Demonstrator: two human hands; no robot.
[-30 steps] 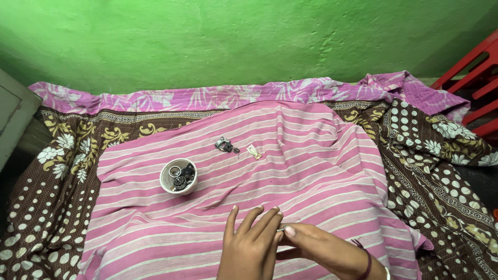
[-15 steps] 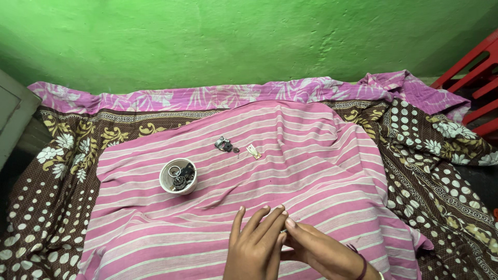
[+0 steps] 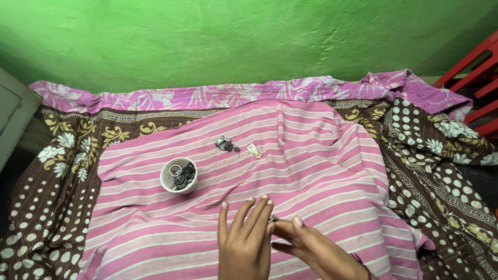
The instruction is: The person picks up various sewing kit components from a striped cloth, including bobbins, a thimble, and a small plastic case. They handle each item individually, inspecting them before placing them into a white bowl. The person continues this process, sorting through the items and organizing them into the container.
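Note:
My left hand (image 3: pixel 244 238) lies flat, fingers together, on a pink striped cloth (image 3: pixel 311 155) at the bottom middle. My right hand (image 3: pixel 311 246) sits beside it, thumb and forefinger pinching a tiny dark metal part (image 3: pixel 273 219) against the left fingertips. Up and to the left stands a small white cup (image 3: pixel 179 175) holding several small rings and metal bits. Farther back on the cloth lie a small dark metal piece (image 3: pixel 224 143) and a small pale flat piece (image 3: pixel 254 151).
The striped cloth covers a brown sheet (image 3: pixel 62 171) with white dots and flowers and a pink floral border (image 3: pixel 207 96). A green wall (image 3: pixel 233 36) rises behind. A red plastic frame (image 3: pixel 474 72) stands at the right, a grey box edge (image 3: pixel 13 119) at the left.
Both hands have stayed at the bottom middle; the right fingers have shifted slightly against the left fingertips, and the small dark part now shows between them.

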